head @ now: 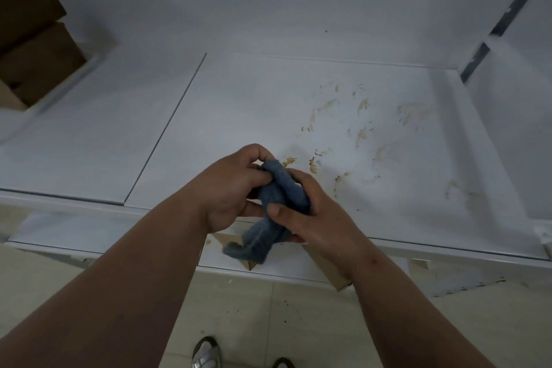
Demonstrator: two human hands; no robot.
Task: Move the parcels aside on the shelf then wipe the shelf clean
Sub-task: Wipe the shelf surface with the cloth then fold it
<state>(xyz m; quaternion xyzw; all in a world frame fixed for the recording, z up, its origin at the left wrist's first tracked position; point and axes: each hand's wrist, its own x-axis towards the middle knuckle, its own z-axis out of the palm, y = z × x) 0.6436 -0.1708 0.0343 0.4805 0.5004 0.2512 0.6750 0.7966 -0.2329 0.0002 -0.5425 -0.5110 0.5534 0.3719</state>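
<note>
Bunching over the shelf's front edge, a blue cloth [279, 212] is held between both hands, clear of the surface as far as can be judged. The upper end is pinched by the curled fingers and thumb of the left hand [236, 188]; the middle is gripped by the right hand [310, 212], whose thumb is pressed across the fabric, and a loose tail hangs below. The cloth appears to be in the course of being gathered or refolded, not drawn across anything.

The white shelf [268, 116] beyond the hands is marked with yellowish-brown smears [361, 128], scattered from just past the cloth towards the right wall. None of them looks wiped away, so the cleaning is judged to be barely begun, if at all.

The first part of the task seems finished: brown parcels [33, 36] are stacked well apart at the far left, and the soiled panel is left uncovered. A lower shelf with cardboard pieces [233, 243] is seen beneath the hands, above a tiled floor.
</note>
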